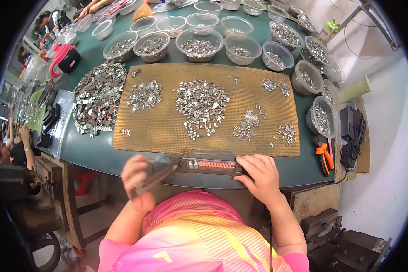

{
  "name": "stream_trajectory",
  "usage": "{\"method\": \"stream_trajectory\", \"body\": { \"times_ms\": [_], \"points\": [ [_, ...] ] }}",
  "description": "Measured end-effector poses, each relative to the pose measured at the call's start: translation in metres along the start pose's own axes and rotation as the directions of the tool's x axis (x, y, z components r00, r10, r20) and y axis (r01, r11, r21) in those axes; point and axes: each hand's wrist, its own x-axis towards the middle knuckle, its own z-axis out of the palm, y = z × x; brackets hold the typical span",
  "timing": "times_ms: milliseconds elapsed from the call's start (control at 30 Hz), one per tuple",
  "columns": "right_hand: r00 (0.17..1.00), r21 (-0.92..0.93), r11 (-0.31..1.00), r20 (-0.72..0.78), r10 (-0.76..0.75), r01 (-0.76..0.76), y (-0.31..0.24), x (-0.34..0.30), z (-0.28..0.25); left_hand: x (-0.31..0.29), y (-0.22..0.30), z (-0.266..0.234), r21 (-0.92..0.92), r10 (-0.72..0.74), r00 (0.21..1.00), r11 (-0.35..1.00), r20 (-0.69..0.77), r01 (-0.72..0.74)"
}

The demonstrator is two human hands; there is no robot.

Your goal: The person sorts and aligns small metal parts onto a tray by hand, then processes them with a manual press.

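"Covering the middle of the view is a smooth, dark green table (90,150), its near edge curved, with a rectangular mat (161,128) on it: brown and finely ribbed."

"What surrounds the mat?"

"A dense mound of silvery metal links (99,97) at nine o'clock, and clear, round plastic bowls (199,58) along twelve, many loaded with shiny bits."

"And at the near edge?"

"A narrow, dark holder (217,166) at six o'clock, with a row of small orange loops along it."

"How are the hands posed?"

"The right hand (261,176) reaches in from five o'clock, thumb below and fingers bent over the holder's right end, gripping it. The left hand (138,174), at seven, has its fingers raised, and a thin dark bar (157,180) slants from it toward the holder's left end. It is blurred, so I cannot tell whether it closes on the bar."

"The counts?"

"One mat; one mound; one largest heap of blocky metal pieces (201,106) near the mat's centre, smaller heaps around it; five bowls in the row just behind the mat; two hands; one holder; one pair of orange-handled pliers (324,155) at four o'clock; and a few tiny silvery bits (192,163) in the holder's left end, too small to count."
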Motion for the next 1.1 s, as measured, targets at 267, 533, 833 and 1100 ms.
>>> {"method": "stream_trajectory", "body": {
  "times_ms": [267,533,833,1100],
  "points": [
    [1.000,-0.057,0.998,0.013,0.007,-0.006,-0.005,-0.002,0.003,0.012,0.007,-0.017,0.441,-0.231,0.971,0.879,0.059,0.183],
    [0.990,0.231,0.964,0.078,0.116,-0.131,0.004,0.006,-0.004,0.055,0.015,0.051,0.285,-0.135,0.883,0.959,0.449,0.002],
    [0.970,0.309,0.923,-0.003,0.242,-0.229,-0.004,-0.003,-0.007,0.070,0.019,0.053,-0.031,-0.038,0.913,0.998,0.405,0.056],
    [0.969,0.338,0.913,-0.019,0.248,-0.227,-0.008,0.001,-0.001,0.105,-0.023,-0.063,0.301,-0.446,0.883,0.870,0.146,0.390]
  ]
}}
